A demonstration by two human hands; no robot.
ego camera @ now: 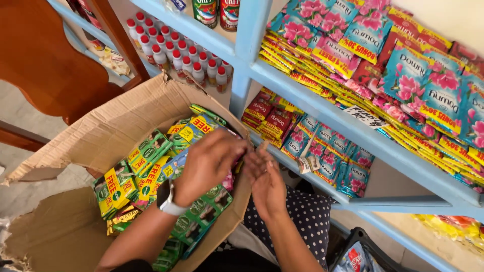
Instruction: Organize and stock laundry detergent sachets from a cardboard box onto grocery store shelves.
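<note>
At nine o'clock a wooden chair (pixel 45 55) is standing beside the open cardboard box (pixel 108 128), which is sitting at about seven o'clock. The box is holding many green and yellow sachets (pixel 146 166), so it looks largely unemptied. The left hand (pixel 209 163), wearing a white watch (pixel 169 199), is curling over the box's right edge at about six o'clock, its fingers bent around something pink and blue; I cannot tell exactly what it is gripping. Just beside it, the right hand (pixel 267 184) is lying mostly flat with fingertips meeting the left hand's, seemingly pinching the same small packet, though the contact is blurred. The sachets in the box are lying directly under and to the left of both hands.

Behind, at twelve o'clock, red-capped white bottles (pixel 174 50) are crowding a shelf. From one to three o'clock the pale blue shelves (pixel 322 108) are already filling with rows of pink, blue and red sachets (pixel 403 75), suggesting much stocking is done.
</note>
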